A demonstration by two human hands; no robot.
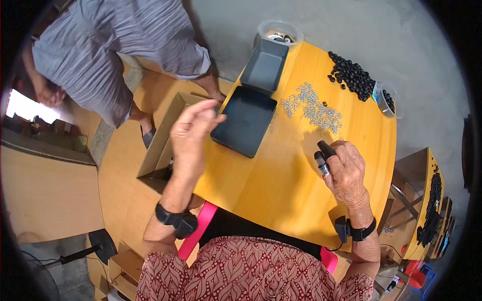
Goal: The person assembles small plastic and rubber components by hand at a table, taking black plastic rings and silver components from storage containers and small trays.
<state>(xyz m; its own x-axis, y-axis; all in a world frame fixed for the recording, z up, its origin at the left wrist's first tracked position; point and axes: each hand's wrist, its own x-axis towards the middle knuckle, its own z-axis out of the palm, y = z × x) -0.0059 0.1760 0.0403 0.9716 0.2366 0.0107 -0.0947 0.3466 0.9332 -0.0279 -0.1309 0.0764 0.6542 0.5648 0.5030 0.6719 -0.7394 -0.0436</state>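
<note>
My left hand (191, 138) is raised over the left edge of a black tray (244, 123). Its index finger and thumb are apart, and I see nothing between them. My right hand (347, 170) is above the right part of the yellow table, fingers bent round two short black cylindrical pieces (326, 149); one has a clear greyish band. Their exact kind cannot be made out. Beyond the right hand lies a loose spread of small silvery metal parts (316, 110), with a single black piece among them. Each wrist wears a black strap with a small box.
A dark grey tray (264, 65) adjoins the black one. Small black parts (354, 78) are heaped by a clear tub (386, 100) at the far right; another tub (279, 32) stands behind the table. A cardboard box (160, 143) is left of it. Another person (125, 45) stands far left.
</note>
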